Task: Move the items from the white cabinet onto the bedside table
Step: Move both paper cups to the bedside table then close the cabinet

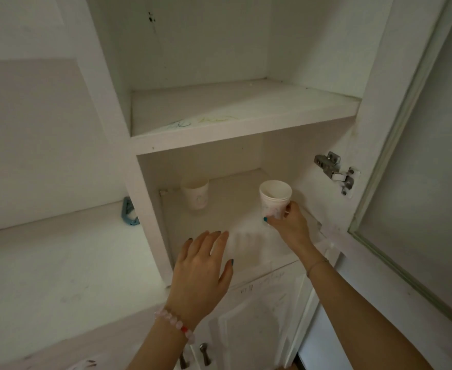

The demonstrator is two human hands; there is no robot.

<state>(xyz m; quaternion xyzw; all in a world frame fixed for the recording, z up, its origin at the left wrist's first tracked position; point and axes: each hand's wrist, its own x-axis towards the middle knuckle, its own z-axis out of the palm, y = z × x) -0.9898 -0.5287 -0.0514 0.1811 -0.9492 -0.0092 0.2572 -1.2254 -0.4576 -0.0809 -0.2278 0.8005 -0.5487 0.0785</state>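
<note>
The white cabinet (150,225) stands open in front of me with two shelves. On its lower shelf, at the back left, stands a white cup (195,194) with a faint print. My right hand (289,222) grips a stack of white paper cups (275,198) near their base, held just above the lower shelf on the right. My left hand (200,268) hovers at the front edge of the lower shelf, fingers spread, holding nothing. A blurred pale shape (246,243) lies between the hands; I cannot tell what it is.
The upper shelf (240,116) bears only crayon scribbles. The frosted-glass door (419,182) hangs open on the right, its hinge (334,172) beside my right hand. A blue object (129,212) rests on the counter at left. Lower doors with metal handles (204,353) sit below.
</note>
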